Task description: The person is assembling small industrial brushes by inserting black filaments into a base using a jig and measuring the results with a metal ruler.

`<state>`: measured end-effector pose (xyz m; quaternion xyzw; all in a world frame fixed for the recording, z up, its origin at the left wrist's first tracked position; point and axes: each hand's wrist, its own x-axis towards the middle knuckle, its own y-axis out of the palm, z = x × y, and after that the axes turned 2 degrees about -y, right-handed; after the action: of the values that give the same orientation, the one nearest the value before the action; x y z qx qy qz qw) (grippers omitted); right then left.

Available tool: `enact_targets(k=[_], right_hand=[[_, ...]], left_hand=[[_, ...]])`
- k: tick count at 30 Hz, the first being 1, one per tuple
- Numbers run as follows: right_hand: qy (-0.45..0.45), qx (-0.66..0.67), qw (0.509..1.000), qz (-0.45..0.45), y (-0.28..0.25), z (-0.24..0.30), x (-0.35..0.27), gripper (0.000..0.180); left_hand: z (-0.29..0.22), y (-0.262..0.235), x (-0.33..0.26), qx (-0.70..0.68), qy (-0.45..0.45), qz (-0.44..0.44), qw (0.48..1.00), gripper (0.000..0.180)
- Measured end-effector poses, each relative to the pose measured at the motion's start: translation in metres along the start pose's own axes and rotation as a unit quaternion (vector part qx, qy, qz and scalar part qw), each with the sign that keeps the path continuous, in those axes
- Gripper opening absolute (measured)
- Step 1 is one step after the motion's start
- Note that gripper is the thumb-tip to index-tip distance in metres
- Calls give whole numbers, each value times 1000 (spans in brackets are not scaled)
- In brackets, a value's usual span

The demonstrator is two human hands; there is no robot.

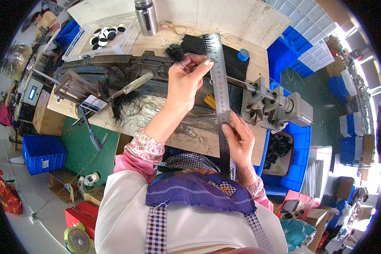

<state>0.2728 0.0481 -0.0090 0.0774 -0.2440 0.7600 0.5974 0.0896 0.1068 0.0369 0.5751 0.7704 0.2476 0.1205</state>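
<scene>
Your left hand pinches a thin wire stem with a black feathery tuft against the metal ruler, which your right hand steadies over the wooden workbench.

Wooden workbench bears metal machine, flask, blue cap.

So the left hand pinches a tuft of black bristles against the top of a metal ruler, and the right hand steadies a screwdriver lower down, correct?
Not quite. The head view shows the right hand steadying the lower part of the same metal ruler, not a screwdriver. The rest holds: the left hand pinches the tuft of black bristles near the ruler's top.
</scene>
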Motion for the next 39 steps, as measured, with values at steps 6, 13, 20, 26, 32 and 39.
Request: enact_targets(k=[6, 13, 20, 26, 32, 39], right_hand=[[-14, -19, 1000, -2, 0, -3, 1, 41], [-7, -35, 999, -1, 2, 2, 6, 39], [-10, -44, 999, 9, -6, -1, 5, 38], [-36, -27, 999, 4, -7, 0, 5, 39], [-42, -45, 998, 7, -7, 2, 6, 39], [-29, -32, 999, 7, -7, 3, 3, 39]], left_hand=[[0, 0, 1, -12, -12, 2, 1000, 12], [0, -3, 4, -24, -6, 12, 1000, 12], [-8, 2, -6, -31, -21, 12, 999, 13], [-13, 4, -14, -36, -8, 24, 999, 13], [-15, 3, -16, -39, -13, 31, 999, 14], [-17, 4, -18, -47, -21, 33, 998, 12]])
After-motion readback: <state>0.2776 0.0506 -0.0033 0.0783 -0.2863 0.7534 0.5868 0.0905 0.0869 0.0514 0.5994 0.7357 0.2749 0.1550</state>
